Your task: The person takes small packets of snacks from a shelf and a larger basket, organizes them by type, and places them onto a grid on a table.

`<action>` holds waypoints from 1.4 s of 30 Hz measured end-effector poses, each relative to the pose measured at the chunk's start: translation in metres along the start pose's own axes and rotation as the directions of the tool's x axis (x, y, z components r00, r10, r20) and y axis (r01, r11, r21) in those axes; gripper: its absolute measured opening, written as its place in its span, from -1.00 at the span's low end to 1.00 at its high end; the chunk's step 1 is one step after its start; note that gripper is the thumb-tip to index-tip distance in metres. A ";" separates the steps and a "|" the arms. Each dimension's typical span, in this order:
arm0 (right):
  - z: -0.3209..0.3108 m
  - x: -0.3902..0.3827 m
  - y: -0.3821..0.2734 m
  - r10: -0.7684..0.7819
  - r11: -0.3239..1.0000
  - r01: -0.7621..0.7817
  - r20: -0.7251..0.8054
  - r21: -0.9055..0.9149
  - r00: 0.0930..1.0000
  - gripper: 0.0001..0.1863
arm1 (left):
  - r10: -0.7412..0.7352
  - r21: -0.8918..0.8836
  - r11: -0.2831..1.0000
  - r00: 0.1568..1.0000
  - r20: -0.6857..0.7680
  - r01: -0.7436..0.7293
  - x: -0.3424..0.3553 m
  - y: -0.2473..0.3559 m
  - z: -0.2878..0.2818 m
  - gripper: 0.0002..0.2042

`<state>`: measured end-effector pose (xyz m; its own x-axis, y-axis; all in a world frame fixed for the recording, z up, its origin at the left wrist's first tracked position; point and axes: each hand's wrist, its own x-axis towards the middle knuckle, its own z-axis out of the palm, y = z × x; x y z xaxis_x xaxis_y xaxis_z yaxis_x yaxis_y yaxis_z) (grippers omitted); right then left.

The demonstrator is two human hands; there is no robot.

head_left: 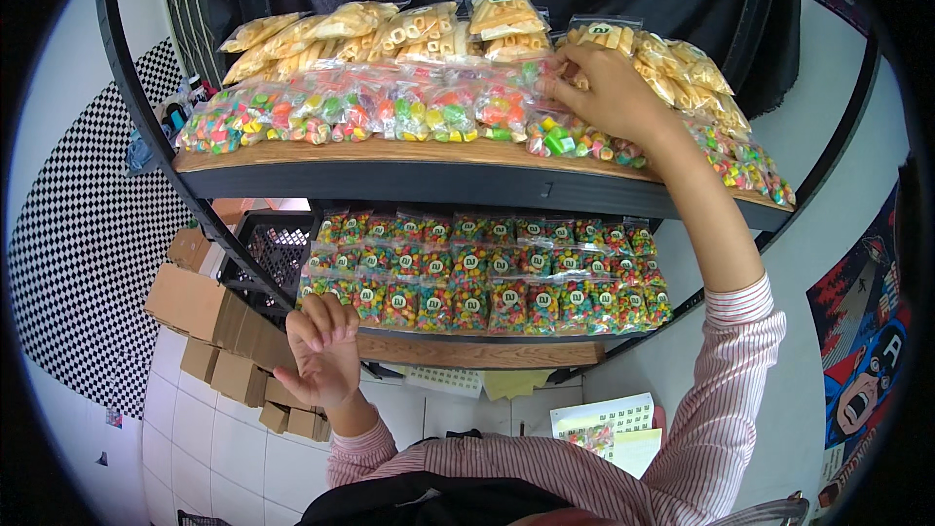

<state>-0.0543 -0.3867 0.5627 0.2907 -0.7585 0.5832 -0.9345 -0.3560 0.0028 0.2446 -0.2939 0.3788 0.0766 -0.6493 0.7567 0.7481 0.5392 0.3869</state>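
Observation:
My right hand (609, 88) reaches over the upper shelf, its fingers curled at the top of a clear bag of colourful candies (567, 136) in the front row. Just beyond the fingertips lies a clear bag of pale tube-shaped snacks (604, 34) with a round label. What the fingertips pinch is partly hidden by the hand itself. In front of the lower shelf my left hand (323, 351) is raised in the air, fingers loosely bent and thumb apart, holding nothing. Small labelled bags of multicoloured candies (470, 263) stand in rows behind it.
The wooden upper shelf (419, 153) has a dark metal front edge and black posts. More tube-snack bags (419, 29) line its back. Cardboard boxes (239, 380) and a black crate (268, 244) stand at the left. Label sheets (628, 414) are at the lower right, near my body.

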 end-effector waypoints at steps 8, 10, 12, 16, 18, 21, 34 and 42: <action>-0.024 -0.001 0.023 -0.195 0.923 0.164 -0.056 -0.348 0.979 -0.67 | 0.054 0.599 0.783 0.978 0.201 -0.167 0.035 -0.007 0.022 -0.60; -0.028 0.000 0.032 -0.128 0.955 0.131 0.029 -0.266 0.991 -0.68 | 0.046 0.646 0.719 0.946 0.322 -0.255 0.062 -0.009 0.046 -0.62; -0.031 0.004 0.033 -0.121 0.974 0.112 -0.029 -0.198 0.992 -0.71 | -0.006 0.659 0.696 0.915 0.403 -0.285 0.086 -0.008 0.058 -0.67; -0.036 0.012 0.050 -0.106 0.988 0.097 -0.074 -0.118 0.992 -0.78 | -0.011 0.647 0.691 0.891 0.455 -0.322 0.101 -0.023 0.065 -0.76; -0.036 0.015 0.055 -0.148 0.984 0.130 -0.162 -0.118 0.976 -0.82 | -0.018 0.666 0.681 0.902 0.431 -0.305 0.096 -0.029 0.061 -0.78; -0.041 0.024 0.062 -0.143 0.989 0.129 -0.273 -0.067 0.951 -0.87 | -0.035 0.693 0.663 0.913 0.406 -0.283 0.090 -0.030 0.052 -0.80; -0.031 0.017 0.029 -0.383 0.920 0.367 -0.125 -0.137 0.915 -0.71 | 0.001 0.706 0.667 0.947 0.321 -0.240 0.075 -0.024 0.036 -0.79; -0.019 0.010 0.015 -0.270 0.956 0.286 0.182 -0.067 0.946 -0.67 | 0.005 0.711 0.669 0.958 0.286 -0.215 0.067 -0.016 0.033 -0.80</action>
<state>-0.0693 -0.3890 0.5838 0.5647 -0.7203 0.4029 -0.8239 -0.5206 0.2240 0.2158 -0.3283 0.4411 -0.1111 -0.4664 0.8776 0.0157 0.8821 0.4708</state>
